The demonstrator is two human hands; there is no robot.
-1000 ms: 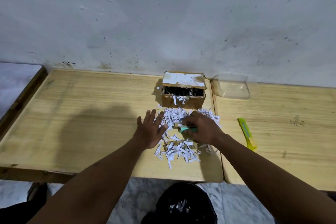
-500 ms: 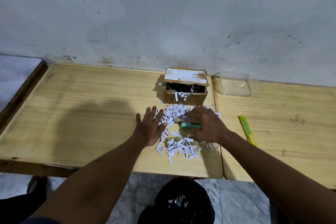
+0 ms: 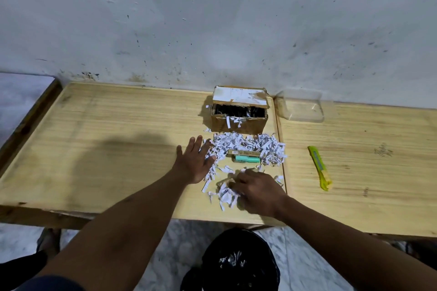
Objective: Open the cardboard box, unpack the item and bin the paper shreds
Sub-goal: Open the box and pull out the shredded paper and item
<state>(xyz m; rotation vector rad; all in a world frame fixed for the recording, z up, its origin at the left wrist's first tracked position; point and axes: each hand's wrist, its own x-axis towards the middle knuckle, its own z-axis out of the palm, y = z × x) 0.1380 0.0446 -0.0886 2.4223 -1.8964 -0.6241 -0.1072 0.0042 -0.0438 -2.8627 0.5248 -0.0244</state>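
Observation:
The open cardboard box (image 3: 238,116) stands at the back of the table by the wall, a few shreds hanging over its front. A pile of white paper shreds (image 3: 248,146) lies in front of it. A mint-green item (image 3: 247,159) and a slim tan packet (image 3: 243,153) lie among the shreds. My left hand (image 3: 194,163) lies flat on the table, fingers spread, touching the pile's left edge. My right hand (image 3: 257,189) is curled over a clump of shreds (image 3: 224,194) near the table's front edge.
A black-lined bin (image 3: 236,264) with some shreds inside stands on the floor below the table edge. A yellow-green utility knife (image 3: 319,168) lies on the right table. A clear plastic lid (image 3: 300,108) sits by the wall. The two wooden tables (image 3: 94,149) meet at a seam.
My right hand has left the green item, which now lies uncovered in the pile, and moved toward me onto the nearer clump of shreds. My left hand has stayed flat.

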